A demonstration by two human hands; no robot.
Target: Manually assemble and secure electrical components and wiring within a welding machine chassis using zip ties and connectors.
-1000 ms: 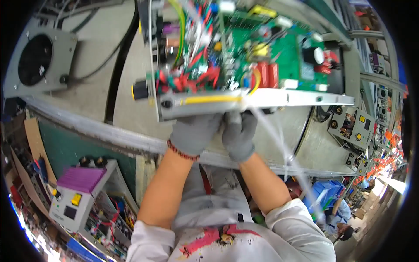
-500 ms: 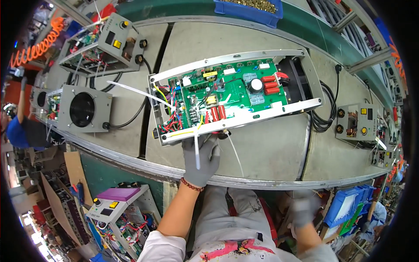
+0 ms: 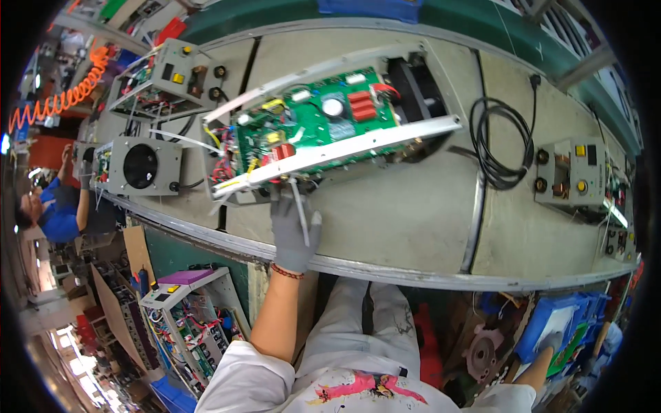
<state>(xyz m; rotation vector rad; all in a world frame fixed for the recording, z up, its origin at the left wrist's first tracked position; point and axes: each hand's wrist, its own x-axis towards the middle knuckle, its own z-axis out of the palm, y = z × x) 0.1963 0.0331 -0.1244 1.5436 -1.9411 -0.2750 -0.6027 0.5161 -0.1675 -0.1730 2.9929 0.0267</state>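
A long open metal chassis (image 3: 344, 153) lies aslant on the workbench, with a green circuit board (image 3: 313, 141) inside and a black fan (image 3: 416, 89) at its far right end. My left hand (image 3: 295, 230), in a grey glove, holds the chassis's near edge; its fingertips are partly hidden by the rail and the thumb stands apart. One white cable tie (image 3: 301, 213) hangs down over this hand, while another cable tie (image 3: 182, 139) sticks out at the left end. At the lower right, my gloved right hand (image 3: 549, 343) is at a blue bin (image 3: 545, 320), fingers unclear.
Coiled black cable (image 3: 502, 144) lies on the bench to the right, before another grey unit (image 3: 575, 179). Two similar units (image 3: 169, 76) stand at the left. A unit with a purple top (image 3: 186, 296) is below the bench. A co-worker in blue (image 3: 62, 213) is at far left.
The chassis has shifted left on the bench and turned, its right end swinging away from me. My left hand stays at its edge. My right hand has moved right, out to the blue bin.
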